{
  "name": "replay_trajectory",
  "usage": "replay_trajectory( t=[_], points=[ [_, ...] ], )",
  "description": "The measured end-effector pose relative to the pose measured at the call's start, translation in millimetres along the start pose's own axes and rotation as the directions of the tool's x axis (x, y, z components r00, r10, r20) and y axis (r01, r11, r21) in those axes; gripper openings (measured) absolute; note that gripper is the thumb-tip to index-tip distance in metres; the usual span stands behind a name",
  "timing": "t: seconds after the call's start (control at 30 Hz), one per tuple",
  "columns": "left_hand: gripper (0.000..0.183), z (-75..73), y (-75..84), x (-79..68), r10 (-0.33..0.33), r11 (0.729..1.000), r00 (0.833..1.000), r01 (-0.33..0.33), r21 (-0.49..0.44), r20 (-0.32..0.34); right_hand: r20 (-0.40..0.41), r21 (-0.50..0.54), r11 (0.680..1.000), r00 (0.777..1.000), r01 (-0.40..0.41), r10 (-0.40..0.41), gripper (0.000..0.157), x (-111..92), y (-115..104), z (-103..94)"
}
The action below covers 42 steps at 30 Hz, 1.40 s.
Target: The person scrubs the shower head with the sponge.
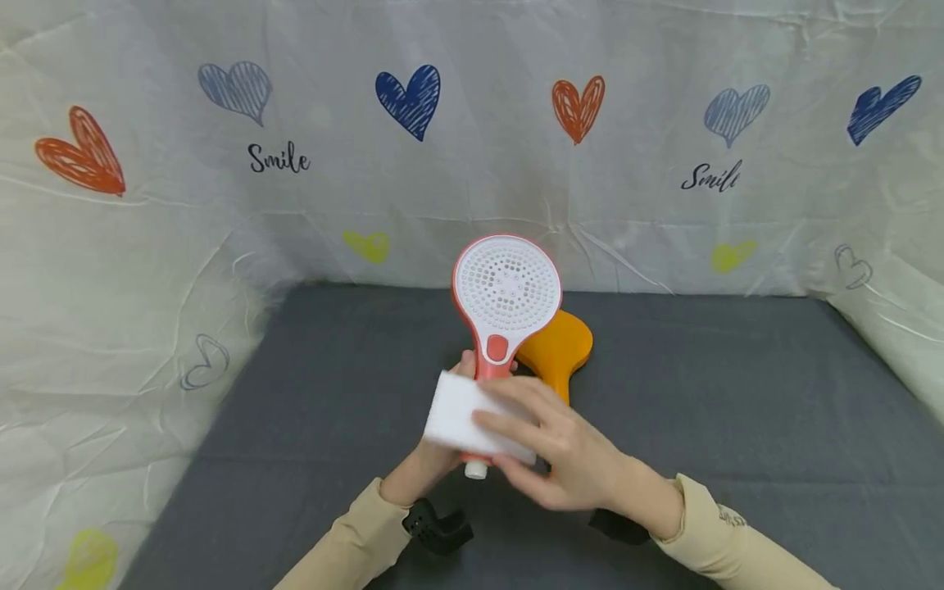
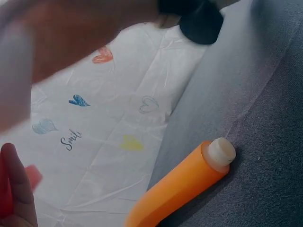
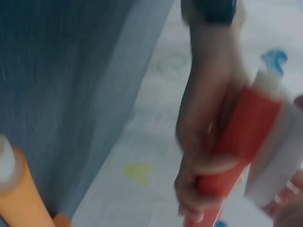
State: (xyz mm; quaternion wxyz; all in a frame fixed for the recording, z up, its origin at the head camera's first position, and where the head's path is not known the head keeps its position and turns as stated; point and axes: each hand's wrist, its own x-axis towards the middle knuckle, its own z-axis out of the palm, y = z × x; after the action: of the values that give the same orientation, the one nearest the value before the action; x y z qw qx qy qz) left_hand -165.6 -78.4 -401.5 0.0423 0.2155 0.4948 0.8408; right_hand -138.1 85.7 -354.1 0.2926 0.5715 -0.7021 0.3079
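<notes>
A red shower head (image 1: 507,283) with a white, dotted spray face stands raised in the middle of the head view, its face toward me. My left hand (image 1: 437,460) grips its red handle from behind; the right wrist view shows those fingers curled round the handle (image 3: 248,127). My right hand (image 1: 578,455) holds a white sponge block (image 1: 459,416) against the front of the handle, hiding much of it. The white threaded end (image 1: 475,469) pokes out below the sponge. In the right wrist view the sponge (image 3: 277,158) is blurred.
An orange shower head (image 1: 564,348) lies on the dark grey cloth (image 1: 737,393) behind my right hand; its white end (image 2: 221,151) shows in the left wrist view. A pale curtain (image 1: 487,180) with printed hearts hangs at the back and sides. Black straps (image 1: 437,528) circle the wrists.
</notes>
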Motion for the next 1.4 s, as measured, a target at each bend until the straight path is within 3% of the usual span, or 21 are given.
replay_trajectory(
  t=[0.07, 0.13, 0.2, 0.27, 0.37, 0.47, 0.53, 0.67, 0.77, 0.83, 0.9, 1.0, 1.1, 1.17, 1.23, 1.3, 1.4],
  points=[
    [0.040, 8.3, 13.2, 1.8, 0.007, 1.000, 1.000, -0.007, 0.021, 0.028, 0.035, 0.037, 0.995, 0.995, 0.088, -0.090, 0.035, -1.2, -7.1, -0.8],
    [0.039, 27.7, 37.7, 0.2, -0.021, 0.996, 1.000, 0.022, 0.090, -0.010, 0.025, 0.067, 0.987, 0.989, 0.143, -0.145, 0.034, -3.6, -6.0, -1.1],
    [0.032, 29.5, 38.9, -0.3, -0.034, 0.996, 0.999, 0.038, 0.086, -0.040, -0.025, 0.073, 0.985, 0.987, 0.159, -0.157, 0.032, -6.6, 2.6, -0.5],
    [0.030, 24.7, 33.3, -1.2, -0.052, 0.997, 0.998, 0.054, 0.055, -0.039, -0.102, 0.050, 0.991, 0.988, 0.122, -0.116, 0.032, -9.4, 14.9, 1.2],
    [0.034, 18.2, 25.6, -1.2, -0.113, 0.991, 0.992, 0.116, 0.071, -0.049, -0.233, -0.020, 1.000, 0.972, 0.012, -0.016, 0.032, -10.7, 29.4, 3.1],
    [0.040, 14.8, 22.7, -0.1, -0.142, 0.985, 0.989, 0.144, 0.093, -0.031, -0.297, -0.039, 0.997, 0.953, -0.073, 0.058, 0.034, -11.2, 31.0, 5.0],
    [0.038, 13.4, 23.6, 0.2, -0.135, 0.989, 0.991, 0.135, 0.065, -0.007, -0.289, -0.008, 0.998, 0.956, -0.056, 0.051, 0.034, -11.5, 24.0, 6.3],
    [0.030, 10.7, 28.6, 0.9, -0.086, 0.993, 0.996, 0.085, 0.086, -0.001, -0.171, 0.070, 0.992, 0.981, 0.103, -0.090, 0.033, -14.3, 4.6, 9.0],
    [0.032, 10.2, 31.3, 1.8, -0.068, 0.987, 0.998, 0.069, 0.146, -0.014, -0.107, 0.063, 0.979, 0.976, 0.195, -0.188, 0.033, -17.3, 2.3, 10.9],
    [0.035, 10.4, 31.0, 2.3, -0.069, 0.987, 0.998, 0.070, 0.145, -0.015, -0.126, 0.011, 0.978, 0.971, 0.206, -0.203, 0.032, -19.6, 9.7, 11.2],
    [0.040, 11.3, 29.9, 2.8, -0.082, 0.989, 0.997, 0.081, 0.124, 0.002, -0.188, -0.061, 0.984, 0.966, 0.166, -0.175, 0.032, -21.0, 21.5, 9.3],
    [0.044, 11.7, 27.8, 2.8, -0.103, 0.991, 0.994, 0.100, 0.094, 0.030, -0.305, -0.166, 0.986, 0.949, 0.030, -0.080, 0.031, -21.9, 39.5, 2.5],
    [0.046, 11.4, 26.8, 2.4, -0.119, 0.990, 0.990, 0.114, 0.078, 0.070, -0.396, -0.197, 0.973, 0.917, -0.121, 0.034, 0.031, -19.9, 50.5, -4.6],
    [0.046, 11.2, 26.4, 2.2, -0.123, 0.991, 0.988, 0.117, 0.067, 0.096, -0.425, -0.170, 0.971, 0.901, -0.170, 0.083, 0.033, -18.0, 51.5, -6.0],
    [0.041, 10.5, 26.3, 1.7, -0.123, 0.991, 0.987, 0.118, 0.056, 0.106, -0.401, -0.099, 0.981, 0.909, -0.169, 0.116, 0.034, -16.1, 46.3, -4.5],
    [0.031, 9.3, 26.4, 1.4, -0.110, 0.993, 0.990, 0.105, 0.051, 0.093, -0.335, -0.024, 0.992, 0.936, -0.126, 0.111, 0.033, -15.6, 36.4, -1.1],
    [0.025, 7.4, 28.3, 1.1, -0.087, 0.995, 0.994, 0.084, 0.054, 0.071, -0.175, 0.079, 0.996, 0.984, -0.027, 0.041, 0.032, -17.6, 16.7, 2.6]
  ],
)
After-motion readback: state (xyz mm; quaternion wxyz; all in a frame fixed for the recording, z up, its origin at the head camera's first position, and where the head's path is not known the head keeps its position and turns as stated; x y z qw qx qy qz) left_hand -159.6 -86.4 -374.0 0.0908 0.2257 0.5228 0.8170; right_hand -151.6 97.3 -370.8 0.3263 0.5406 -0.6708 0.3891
